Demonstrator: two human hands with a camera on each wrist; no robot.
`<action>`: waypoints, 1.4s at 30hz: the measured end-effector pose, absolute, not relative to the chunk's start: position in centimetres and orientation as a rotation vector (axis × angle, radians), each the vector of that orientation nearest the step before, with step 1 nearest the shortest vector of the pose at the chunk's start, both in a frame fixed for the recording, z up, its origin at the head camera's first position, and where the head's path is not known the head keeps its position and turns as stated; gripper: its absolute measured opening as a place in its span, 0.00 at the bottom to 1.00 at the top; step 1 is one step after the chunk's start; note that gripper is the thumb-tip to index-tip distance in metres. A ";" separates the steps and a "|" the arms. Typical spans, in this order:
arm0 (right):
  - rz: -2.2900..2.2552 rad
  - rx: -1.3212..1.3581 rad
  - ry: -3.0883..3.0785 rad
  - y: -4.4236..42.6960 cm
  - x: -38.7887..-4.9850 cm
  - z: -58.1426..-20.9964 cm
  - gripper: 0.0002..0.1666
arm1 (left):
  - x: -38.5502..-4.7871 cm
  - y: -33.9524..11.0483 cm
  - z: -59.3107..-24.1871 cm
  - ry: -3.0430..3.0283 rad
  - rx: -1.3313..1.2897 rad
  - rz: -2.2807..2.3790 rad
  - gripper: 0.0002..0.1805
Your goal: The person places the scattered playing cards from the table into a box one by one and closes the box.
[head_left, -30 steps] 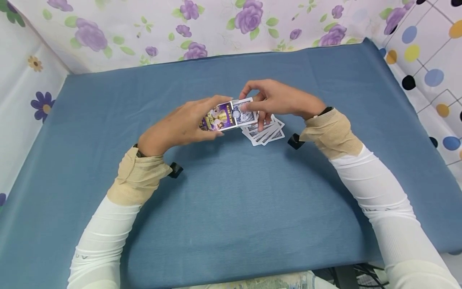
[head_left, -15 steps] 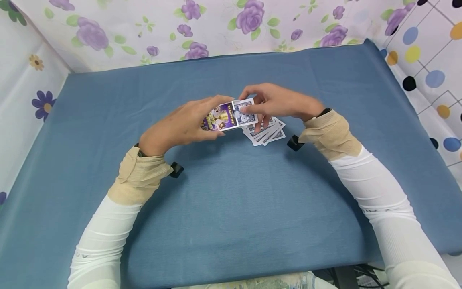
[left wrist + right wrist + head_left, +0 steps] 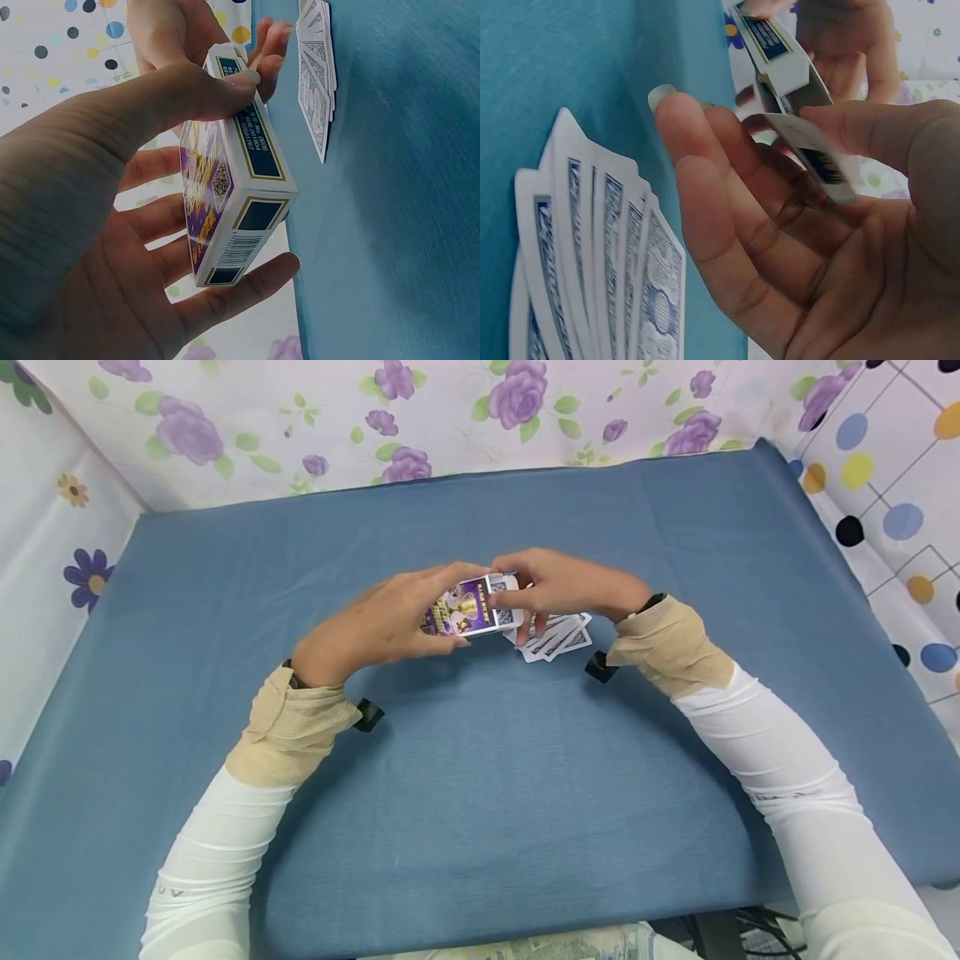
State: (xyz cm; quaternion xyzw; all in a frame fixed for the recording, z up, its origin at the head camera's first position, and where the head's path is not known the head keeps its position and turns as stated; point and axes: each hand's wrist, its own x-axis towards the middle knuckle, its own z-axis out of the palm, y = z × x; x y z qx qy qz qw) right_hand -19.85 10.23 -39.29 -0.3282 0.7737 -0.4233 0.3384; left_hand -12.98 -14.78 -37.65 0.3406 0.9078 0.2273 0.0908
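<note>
My left hand grips a purple and white playing card box by its edges, thumb on one narrow side and fingers on the other. The box is held above the table, its open end toward the right. A blue-patterned card back shows at that end. My right hand pinches around the open end; in the right wrist view the loose end flap stands between its thumb and fingers. Below it, a fanned pile of blue-backed playing cards lies face down on the table.
A blue cloth covers the table. Flowered sheeting rises along the back, and dotted sheeting at the right. Small black wrist cameras stick out below both wrists. Cables lie past the front edge.
The cards that stuck out of the box have slid left into it, so less of their backs shows. My right hand has moved left and slightly toward me; the left hand has hardly moved.
</note>
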 end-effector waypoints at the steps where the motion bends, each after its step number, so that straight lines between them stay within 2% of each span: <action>1: -1.103 -0.858 2.012 10.1 -19.8 -39.4 0.16 | -13.0 -14.8 -37.7 2.697 1.014 0.678 0.42; 7: -1.104 -0.866 2.024 10.1 -19.9 -39.6 0.17 | -13.1 -14.8 -37.9 2.692 1.028 0.689 0.41; 18: -1.137 -0.862 2.003 10.6 -20.0 -38.8 0.12 | -13.1 -14.9 -38.0 2.715 1.020 0.672 0.42; 27: -1.110 -0.874 2.025 10.2 -20.0 -39.4 0.12 | -13.1 -14.8 -38.0 2.702 1.042 0.684 0.41; 36: -1.078 -0.903 2.032 9.7 -20.1 -40.1 0.21 | -13.1 -14.8 -38.2 2.697 1.057 0.687 0.40; 42: -1.074 -0.912 2.045 9.7 -20.0 -40.1 0.21 | -13.1 -14.9 -38.2 2.702 1.050 0.681 0.40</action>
